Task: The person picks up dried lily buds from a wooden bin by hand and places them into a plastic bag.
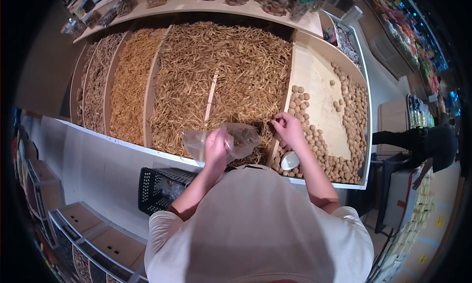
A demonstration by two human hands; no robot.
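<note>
My left hand (216,144) is closed on a clear plastic bag (196,141), which spreads to both sides of it over the near edge of the wide bin. Some dark bits show through the bag's right side. My right hand (289,128) is at the divider on the bin's right, thumb and fingers pinched together. A small dark piece shows at the fingertips, too small to name. Long dried golden-brown strips (221,52) fill the wide bin under the bag. Below my right wrist, a white scoop (290,160) rests among round tan nut-like balls (354,111).
Bins of orange shreds (132,76) and greyish dried pieces (101,81) lie to the left. Packed jars and bags line a wooden shelf (196,4) behind. A black basket (147,189) is below the counter's front edge. Another person (437,145) is at the right.
</note>
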